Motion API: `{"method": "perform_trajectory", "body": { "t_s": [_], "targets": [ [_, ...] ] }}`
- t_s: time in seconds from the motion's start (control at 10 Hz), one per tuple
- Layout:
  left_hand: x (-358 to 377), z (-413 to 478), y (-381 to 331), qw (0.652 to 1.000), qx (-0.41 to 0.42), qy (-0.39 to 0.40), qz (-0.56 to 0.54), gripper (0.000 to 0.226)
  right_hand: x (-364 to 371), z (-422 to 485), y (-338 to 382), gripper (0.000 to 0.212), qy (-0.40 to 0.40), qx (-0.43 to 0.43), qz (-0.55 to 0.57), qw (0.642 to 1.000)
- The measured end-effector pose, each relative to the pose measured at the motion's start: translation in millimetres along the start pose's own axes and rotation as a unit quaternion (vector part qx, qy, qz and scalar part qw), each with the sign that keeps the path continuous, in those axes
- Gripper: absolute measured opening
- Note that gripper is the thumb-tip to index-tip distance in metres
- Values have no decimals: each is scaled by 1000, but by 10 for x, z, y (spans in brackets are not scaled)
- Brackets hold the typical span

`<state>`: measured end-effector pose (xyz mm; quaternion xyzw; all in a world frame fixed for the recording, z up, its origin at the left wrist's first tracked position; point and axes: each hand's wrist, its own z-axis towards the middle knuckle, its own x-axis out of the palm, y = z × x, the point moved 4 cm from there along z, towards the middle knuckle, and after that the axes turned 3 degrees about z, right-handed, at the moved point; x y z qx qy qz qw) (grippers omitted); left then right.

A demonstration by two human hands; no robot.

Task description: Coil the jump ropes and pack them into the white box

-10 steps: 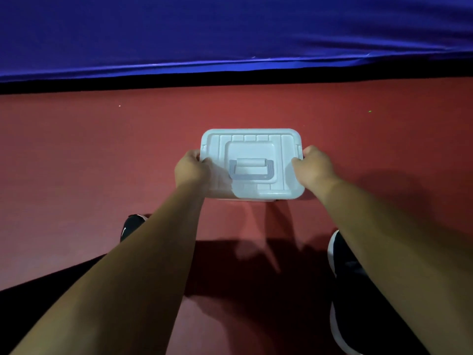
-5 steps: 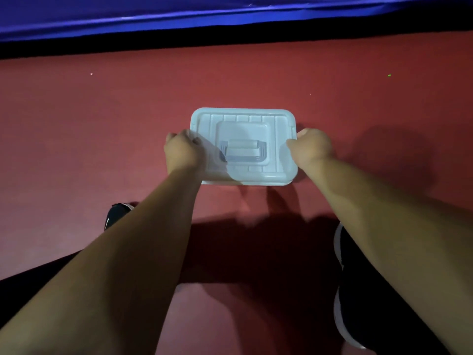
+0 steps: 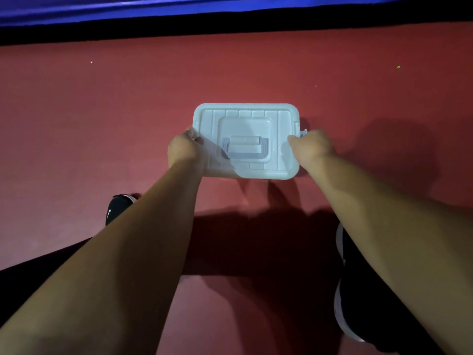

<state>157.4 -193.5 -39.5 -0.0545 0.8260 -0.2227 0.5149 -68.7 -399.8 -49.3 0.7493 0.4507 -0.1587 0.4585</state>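
1. A dull red floor (image 3: pixel 102 124) fills most of the view. Its surface looks smooth and matte, with no seams or markings showing.
2. A black strip (image 3: pixel 230 24) runs along the floor's far edge, from the left side of the view to the right.
3. Beyond the strip lies a blue covering (image 3: pixel 153 6) with a bright sheen along one fold. It may be cloth or a padded mat.
4. A tiny green speck (image 3: pixel 398 67) lies far right on the floor, a white speck (image 3: pixel 91 62) far left, and a fainter pale speck (image 3: pixel 315 86) right of centre.
5. The light is dim. A broad dark shadow (image 3: pixel 256 239) spreads over the near floor, and a softer shadow patch (image 3: pixel 394 149) lies to the right.
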Motion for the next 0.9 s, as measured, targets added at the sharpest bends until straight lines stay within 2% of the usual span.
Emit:
{"method": "perform_trajectory", "body": {
  "t_s": [0.1,0.3,0.4,0.6,0.7,0.8,0.9],
  "targets": [
    [3,13,21,1000,-2,-1,-23,22,15,4,-36,37,25,16,47,998],
    [29,35,62,997,-22,-1,-76,24,-69,5,-42,10,8,10,93,996],
    [62,54,93,991,-38,7,-131,30,-74,-5,-46,11,-11,19,117,993],
    [10,46,49,998,-15,15,-56,28,-55,2,-1,13,-32,15,77,996],
    [-107,-54,-70,1000,2,31,5,28,-16,-34,52,19,-32,-9,15,999],
    [-263,-220,-203,993,40,32,110,22,33,-98,73,27,2,-14,-65,998],
    [-420,-307,-255,994,55,8,93,38,-35,-252,103,28,31,2,-53,998]
  ]
}}
